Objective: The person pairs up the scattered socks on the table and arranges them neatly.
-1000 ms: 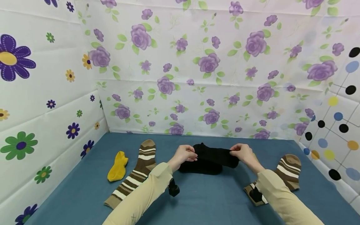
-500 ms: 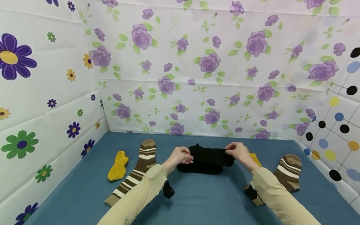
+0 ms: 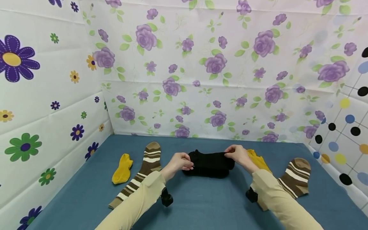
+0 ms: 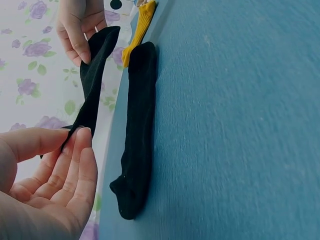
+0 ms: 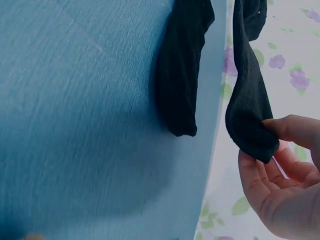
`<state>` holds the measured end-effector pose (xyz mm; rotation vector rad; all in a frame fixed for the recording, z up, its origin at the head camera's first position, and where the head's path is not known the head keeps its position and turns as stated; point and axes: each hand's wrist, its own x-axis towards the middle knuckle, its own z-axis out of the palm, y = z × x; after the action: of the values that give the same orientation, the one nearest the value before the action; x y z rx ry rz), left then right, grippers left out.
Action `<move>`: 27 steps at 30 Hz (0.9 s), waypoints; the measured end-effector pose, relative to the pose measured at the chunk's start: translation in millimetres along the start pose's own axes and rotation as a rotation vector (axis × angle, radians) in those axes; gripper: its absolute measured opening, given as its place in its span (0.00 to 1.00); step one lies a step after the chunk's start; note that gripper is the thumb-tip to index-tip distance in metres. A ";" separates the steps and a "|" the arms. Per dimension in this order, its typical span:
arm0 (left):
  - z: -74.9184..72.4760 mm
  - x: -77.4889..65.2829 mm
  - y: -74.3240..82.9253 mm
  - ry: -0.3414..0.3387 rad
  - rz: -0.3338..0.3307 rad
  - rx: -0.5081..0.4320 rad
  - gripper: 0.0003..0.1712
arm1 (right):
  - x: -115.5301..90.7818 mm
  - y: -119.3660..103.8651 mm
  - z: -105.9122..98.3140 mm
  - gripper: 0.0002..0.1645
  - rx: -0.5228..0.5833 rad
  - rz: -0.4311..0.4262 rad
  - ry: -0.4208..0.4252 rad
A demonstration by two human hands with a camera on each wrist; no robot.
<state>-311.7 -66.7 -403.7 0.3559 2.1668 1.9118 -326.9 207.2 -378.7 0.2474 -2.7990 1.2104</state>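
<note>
Held sock (image 3: 212, 160), black; stretched left to right between two hands, raised above the table (image 3: 207, 204), over the far side of the lower sock and apart from it; one second ago it reached well past the lower sock's right end, and it has since shifted left to lie more nearly in line above it.

Left hand (image 3: 179, 163); pinch closed, thumb against fingertips, on the held sock's left end; other fingers loosely bent.

Right hand (image 3: 238, 155); pinch closed, thumb against fingers, on the held sock's right end; moved left together with the other.

Lower sock (image 4: 137, 120), black; flat on the table, left to right; place unchanged.

Yellow sock, left (image 3: 122, 169); on the table, left of the striped sock, left (image 3: 148, 164); the latter long, brown with white bands, partly behind the left sleeve (image 3: 132, 201); both as before.

Yellow sock, right (image 3: 257, 159); beyond the right forearm, partly covered; out of sight one second ago, now showing.

Striped sock, right (image 3: 296, 175); far end in plain view, near part now more hidden by the right sleeve (image 3: 281, 198).
</note>
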 end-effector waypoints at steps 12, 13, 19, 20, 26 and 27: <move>-10.6 -4.8 -5.5 -0.042 -0.040 -0.015 0.10 | 3.8 -2.7 15.3 0.04 0.007 0.000 -0.023; -10.7 -4.9 -6.3 -0.040 -0.041 -0.015 0.10 | 3.9 -3.1 16.2 0.04 0.007 0.009 -0.025; -10.7 -7.0 -8.7 -0.018 -0.041 0.004 0.08 | 4.5 -3.2 20.3 0.03 0.010 0.023 -0.044; -10.8 -7.6 -9.3 -0.018 -0.040 0.005 0.08 | 4.7 -2.9 21.0 0.03 0.010 0.023 -0.049; -10.9 -8.5 -14.1 -0.015 -0.035 0.014 0.06 | 5.5 -0.9 25.1 0.02 0.005 0.035 -0.065; -10.8 -8.5 -14.8 -0.011 -0.033 0.024 0.05 | 5.7 -0.5 25.7 0.02 0.004 0.037 -0.066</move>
<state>-307.7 -81.4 -417.0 0.3323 2.1766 1.8633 -332.8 187.4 -395.1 0.2409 -2.8696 1.2379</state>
